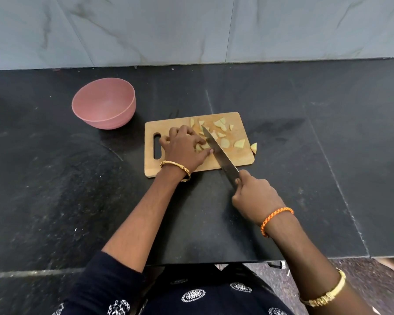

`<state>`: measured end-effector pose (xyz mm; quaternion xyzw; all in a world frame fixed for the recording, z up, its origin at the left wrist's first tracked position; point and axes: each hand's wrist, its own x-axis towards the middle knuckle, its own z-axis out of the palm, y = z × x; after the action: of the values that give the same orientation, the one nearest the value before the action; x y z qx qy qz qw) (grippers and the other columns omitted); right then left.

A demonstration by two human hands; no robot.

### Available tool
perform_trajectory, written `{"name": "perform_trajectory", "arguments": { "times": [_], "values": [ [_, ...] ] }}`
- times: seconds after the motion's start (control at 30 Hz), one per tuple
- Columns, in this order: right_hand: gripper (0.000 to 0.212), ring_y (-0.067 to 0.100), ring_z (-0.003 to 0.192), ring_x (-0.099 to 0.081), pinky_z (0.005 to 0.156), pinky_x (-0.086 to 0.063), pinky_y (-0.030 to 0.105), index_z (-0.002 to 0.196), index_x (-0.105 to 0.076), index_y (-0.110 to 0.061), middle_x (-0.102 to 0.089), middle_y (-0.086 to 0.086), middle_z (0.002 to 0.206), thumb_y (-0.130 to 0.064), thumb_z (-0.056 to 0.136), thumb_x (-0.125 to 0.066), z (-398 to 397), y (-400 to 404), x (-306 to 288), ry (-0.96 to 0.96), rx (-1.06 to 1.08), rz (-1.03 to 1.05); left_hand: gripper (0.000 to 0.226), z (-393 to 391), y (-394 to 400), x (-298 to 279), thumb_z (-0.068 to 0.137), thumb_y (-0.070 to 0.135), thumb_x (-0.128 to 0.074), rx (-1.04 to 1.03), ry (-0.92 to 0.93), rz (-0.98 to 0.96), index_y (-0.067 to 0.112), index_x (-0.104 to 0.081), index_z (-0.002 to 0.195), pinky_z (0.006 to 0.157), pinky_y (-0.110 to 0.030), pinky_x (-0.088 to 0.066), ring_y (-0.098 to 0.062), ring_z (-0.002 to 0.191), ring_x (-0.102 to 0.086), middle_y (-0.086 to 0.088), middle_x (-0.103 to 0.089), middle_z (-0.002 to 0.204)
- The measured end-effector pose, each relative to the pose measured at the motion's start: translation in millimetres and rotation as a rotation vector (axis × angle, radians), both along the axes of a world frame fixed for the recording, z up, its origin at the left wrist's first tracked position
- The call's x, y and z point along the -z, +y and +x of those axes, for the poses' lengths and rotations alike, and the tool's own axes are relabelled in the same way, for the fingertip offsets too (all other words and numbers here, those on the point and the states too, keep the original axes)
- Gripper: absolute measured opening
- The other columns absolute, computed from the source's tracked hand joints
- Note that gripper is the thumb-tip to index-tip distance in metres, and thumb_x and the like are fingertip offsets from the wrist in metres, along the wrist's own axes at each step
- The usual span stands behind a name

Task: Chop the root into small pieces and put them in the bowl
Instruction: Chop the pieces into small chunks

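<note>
While the left hand [184, 148] pinches a few pale root pieces [202, 147] on the small wooden cutting board [237, 158], its fingertips [210, 151] lie just beside the steel knife blade [216, 151]; curling them back would be safer. Fist-wrapped round the handle, the right hand [255, 197] should rock the blade down. More cut chunks [223, 133] lie scattered beyond, one wedge [253, 147] at the board's right edge. Well left on the black stone bench [55, 178], the pink bowl [104, 103] looks empty.
</note>
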<state>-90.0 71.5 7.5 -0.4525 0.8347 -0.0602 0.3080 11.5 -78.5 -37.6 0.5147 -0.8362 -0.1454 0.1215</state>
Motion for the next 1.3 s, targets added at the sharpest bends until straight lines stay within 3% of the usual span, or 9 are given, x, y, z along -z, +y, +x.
{"name": "perform_trajectory", "arguments": {
  "times": [0.13, 0.33, 0.53, 0.63, 0.73, 0.87, 1.0, 1.17, 1.3],
  "values": [
    [0.014, 0.029, 0.08, -0.051, 0.067, -0.041, 0.035, 0.108, -0.04, -0.015, -0.046, 0.008, 0.086, -0.021, 0.096, -0.039, 3, -8, -2, 0.023, -0.017, 0.049, 0.029, -7, 0, -6, 0.077, 0.049, -0.067, -0.06, 0.024, 0.046, 0.031, -0.071, 0.1, 0.09, -0.04, -0.024, -0.021, 0.118, -0.036, 0.007, -0.051, 0.121],
    [0.004, 0.025, 0.07, -0.049, 0.065, -0.042, 0.034, 0.097, -0.036, -0.02, -0.041, 0.003, 0.072, -0.023, 0.098, -0.037, -8, 20, -8, 0.053, -0.065, 0.086, 0.027, -8, 3, -7, 0.078, 0.049, -0.066, -0.12, 0.015, 0.05, 0.033, -0.07, 0.1, 0.092, -0.042, -0.024, -0.02, 0.117, -0.036, 0.007, -0.051, 0.12],
    [0.017, 0.039, 0.077, -0.057, 0.07, -0.049, 0.042, 0.087, -0.043, -0.015, -0.056, 0.015, 0.079, -0.026, 0.098, -0.036, -26, 15, 5, -0.029, 0.111, -0.215, 0.022, -20, 10, -8, 0.079, 0.03, -0.064, -0.161, 0.258, -0.039, 0.024, -0.064, 0.101, 0.086, -0.032, -0.017, -0.017, 0.112, -0.042, 0.003, -0.051, 0.112],
    [0.024, 0.036, 0.076, -0.053, 0.067, -0.042, 0.037, 0.075, -0.041, -0.014, -0.052, 0.01, 0.073, -0.022, 0.097, -0.039, -39, 4, 7, -0.09, 0.202, -0.351, 0.021, -38, 20, -13, 0.08, 0.027, -0.06, -0.091, 0.331, -0.126, 0.024, -0.065, 0.1, 0.081, -0.029, -0.015, -0.018, 0.109, -0.047, 0.003, -0.057, 0.108],
    [0.033, 0.034, 0.075, -0.05, 0.068, -0.049, 0.044, 0.064, -0.034, -0.018, -0.046, 0.005, 0.065, -0.022, 0.097, -0.038, -55, 1, 3, -0.103, 0.31, -0.428, 0.022, -61, 27, -15, 0.081, 0.04, -0.06, 0.084, 0.26, -0.101, 0.028, -0.068, 0.098, 0.08, -0.031, -0.015, -0.019, 0.11, -0.046, 0.005, -0.061, 0.106],
    [0.029, 0.036, 0.075, -0.055, 0.071, -0.054, 0.049, 0.069, -0.039, -0.013, -0.053, 0.01, 0.068, -0.024, 0.096, -0.036, -73, 2, -2, -0.091, 0.407, -0.444, 0.042, -92, 37, -11, 0.076, 0.061, -0.058, 0.316, -0.019, -0.075, 0.033, -0.065, 0.106, 0.082, -0.037, -0.023, -0.021, 0.11, -0.041, 0.004, -0.055, 0.11],
    [0.027, 0.031, 0.065, -0.051, 0.064, -0.05, 0.042, 0.082, -0.047, -0.004, -0.058, 0.015, 0.074, -0.025, 0.097, -0.036, -80, 5, 2, -0.109, 0.391, -0.425, 0.034, -103, 34, -5, 0.086, 0.048, -0.054, 0.37, -0.181, -0.105, 0.03, -0.063, 0.113, 0.088, -0.04, -0.027, -0.023, 0.115, -0.039, 0.001, -0.054, 0.118],
    [0.03, 0.027, 0.06, -0.046, 0.058, -0.043, 0.034, 0.07, -0.039, -0.012, -0.054, 0.012, 0.07, -0.025, 0.097, -0.036, -79, 10, 12, -0.149, 0.374, -0.411, 0.025, -103, 34, -6, 0.091, 0.04, -0.052, 0.289, 0.025, -0.037, 0.027, -0.07, 0.101, 0.082, -0.037, -0.024, -0.022, 0.108, -0.047, 0.002, -0.063, 0.106],
    [0.033, 0.029, 0.07, -0.047, 0.061, -0.041, 0.034, 0.066, -0.034, -0.017, -0.049, 0.007, 0.065, -0.026, 0.097, -0.037, -70, 15, 13, -0.161, 0.333, -0.427, 0.019, -72, 32, -11, 0.083, 0.036, -0.064, 0.104, 0.292, 0.065, 0.027, -0.071, 0.099, 0.079, -0.033, -0.023, -0.02, 0.1, -0.054, 0.003, -0.068, 0.1]
  ]
}}
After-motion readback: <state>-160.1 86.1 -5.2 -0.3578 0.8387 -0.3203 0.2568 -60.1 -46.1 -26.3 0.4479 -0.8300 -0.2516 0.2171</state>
